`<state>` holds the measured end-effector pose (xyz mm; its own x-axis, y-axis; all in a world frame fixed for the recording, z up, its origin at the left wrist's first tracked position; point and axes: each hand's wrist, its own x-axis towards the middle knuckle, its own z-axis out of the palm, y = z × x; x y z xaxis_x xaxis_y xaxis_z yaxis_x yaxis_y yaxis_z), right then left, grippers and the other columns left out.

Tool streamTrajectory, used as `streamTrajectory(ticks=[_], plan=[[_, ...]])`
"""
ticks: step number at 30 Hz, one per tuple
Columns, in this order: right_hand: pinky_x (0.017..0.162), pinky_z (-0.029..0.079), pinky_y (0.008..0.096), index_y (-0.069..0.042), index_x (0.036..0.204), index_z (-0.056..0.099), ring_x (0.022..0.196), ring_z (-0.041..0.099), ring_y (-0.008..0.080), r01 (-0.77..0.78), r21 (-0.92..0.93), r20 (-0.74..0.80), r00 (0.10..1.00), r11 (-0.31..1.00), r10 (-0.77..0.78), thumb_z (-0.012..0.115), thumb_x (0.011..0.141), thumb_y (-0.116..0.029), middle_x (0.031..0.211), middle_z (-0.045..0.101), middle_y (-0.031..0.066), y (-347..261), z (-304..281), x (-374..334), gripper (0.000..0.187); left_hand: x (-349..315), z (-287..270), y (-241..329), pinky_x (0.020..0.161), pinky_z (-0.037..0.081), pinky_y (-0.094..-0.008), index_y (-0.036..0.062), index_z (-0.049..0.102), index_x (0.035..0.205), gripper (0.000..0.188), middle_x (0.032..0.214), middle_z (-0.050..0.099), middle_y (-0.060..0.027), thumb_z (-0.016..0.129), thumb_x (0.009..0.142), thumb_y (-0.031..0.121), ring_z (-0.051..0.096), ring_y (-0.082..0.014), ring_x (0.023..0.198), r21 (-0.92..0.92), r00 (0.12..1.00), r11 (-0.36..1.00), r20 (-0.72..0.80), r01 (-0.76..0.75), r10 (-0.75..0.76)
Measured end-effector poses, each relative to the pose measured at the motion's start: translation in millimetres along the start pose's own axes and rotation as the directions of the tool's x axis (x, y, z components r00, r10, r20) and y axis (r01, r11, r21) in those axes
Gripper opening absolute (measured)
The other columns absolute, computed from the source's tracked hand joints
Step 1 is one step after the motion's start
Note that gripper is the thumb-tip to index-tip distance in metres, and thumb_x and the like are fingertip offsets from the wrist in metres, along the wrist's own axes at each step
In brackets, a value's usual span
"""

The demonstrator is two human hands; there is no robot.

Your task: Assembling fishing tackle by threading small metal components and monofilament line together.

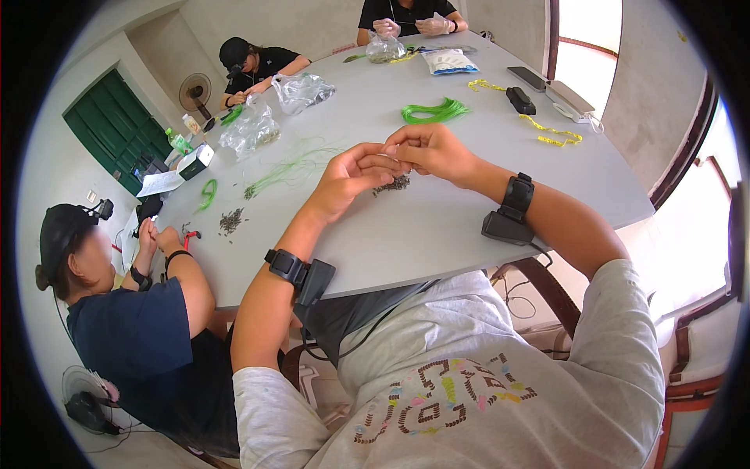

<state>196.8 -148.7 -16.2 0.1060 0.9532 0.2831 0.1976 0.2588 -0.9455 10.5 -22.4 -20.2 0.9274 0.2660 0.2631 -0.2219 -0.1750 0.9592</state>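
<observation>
Above the dark pieces point(393, 184) on the surface point(437, 227): left hand point(351, 178) and right hand point(431, 152) were pinched narrow, together; contents could not be told.
Pinch: steadiness, directly over the pile, was judged best.

Looks smooth and matt across the grey worktop point(375, 250). Shines slick and plastic-like along the green strand bundle point(437, 112). Crinkles as glossy, clear plastic in the nearer bag point(251, 131). Appears dull and grainy over the heaps of small dark pieces point(398, 184). Hangs as soft, matt cloth in the grey shirt point(457, 328).
</observation>
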Motion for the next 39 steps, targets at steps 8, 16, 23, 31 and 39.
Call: streamTrajectory(ticks=[8,16,23,31,39], plan=[[0.053,0.035,0.0212,-0.003,0.109,0.071,0.063,0.049,0.0048,0.016,0.009,-0.001,1.0,1.0,-0.016,0.066,0.098,-0.019,0.076,0.062,0.0003,-0.3,1.8,0.5,0.02,-1.1,-8.6,-4.7,0.091,0.055,-0.0341,-0.0005,0.061,0.124,0.03,0.1,0.072,-0.0108,0.065,0.094,0.002,0.069,-0.0195,0.095,0.027,0.998,0.998,-0.047,0.05,-0.049],[0.054,0.037,0.0214,-0.001,0.108,0.073,0.063,0.049,0.0038,0.067,-0.074,-0.026,0.997,0.995,-0.07,0.068,0.098,-0.018,0.072,0.061,-0.0025,-3.0,1.3,-0.4,0.02,-2.4,4.4,2.3,0.082,0.055,-0.0308,0.0009,0.065,0.119,0.028,0.089,0.071,-0.0062,0.068,0.092,0.006,0.069,-0.016,0.086,-0.06,0.993,0.992,-0.048,0.107,-0.11],[0.055,0.04,0.0222,0.001,0.11,0.073,0.063,0.05,0.0043,0.075,-0.093,0.002,0.997,0.993,-0.076,0.068,0.099,-0.019,0.075,0.064,-0.002,1.3,2.4,0.6,0.023,-1.9,-1.4,-2.3,0.073,0.05,-0.0267,0.0027,0.074,0.097,0.01,0.084,0.069,-0.003,0.071,0.091,0.01,0.061,-0.0112,0.075,0.137,0.992,0.983,-0.038,0.121,-0.117],[0.05,0.027,0.0279,-0.003,0.102,0.074,0.056,0.032,0.006,0.193,-0.49,-0.079,0.961,0.85,-0.264,0.071,0.095,-0.02,0.058,0.043,-0.0036,-11.5,1.7,-5.5,0.019,-2.7,-7.1,-4.6,0.07,0.049,-0.0264,0.0036,0.07,0.091,0.007,0.087,0.067,-0.0026,0.068,0.091,0.011,0.062,-0.012,0.079,0.144,0.992,0.982,-0.019,0.124,-0.123],[0.052,0.042,0.0372,-0.008,0.096,0.074,0.053,0.053,0.0246,0.394,-0.735,0.049,0.842,0.551,-0.537,0.069,0.092,-0.018,0.06,0.059,0.0099,-20.0,-4.4,-9.1,0.011,-1.3,-5.8,0.2,0.059,0.039,-0.0233,0.006,0.068,0.085,0.008,0.079,0.064,-0.001,0.074,0.087,0.011,0.052,-0.0076,0.068,0.173,0.984,0.971,-0.096,0.166,-0.151]])
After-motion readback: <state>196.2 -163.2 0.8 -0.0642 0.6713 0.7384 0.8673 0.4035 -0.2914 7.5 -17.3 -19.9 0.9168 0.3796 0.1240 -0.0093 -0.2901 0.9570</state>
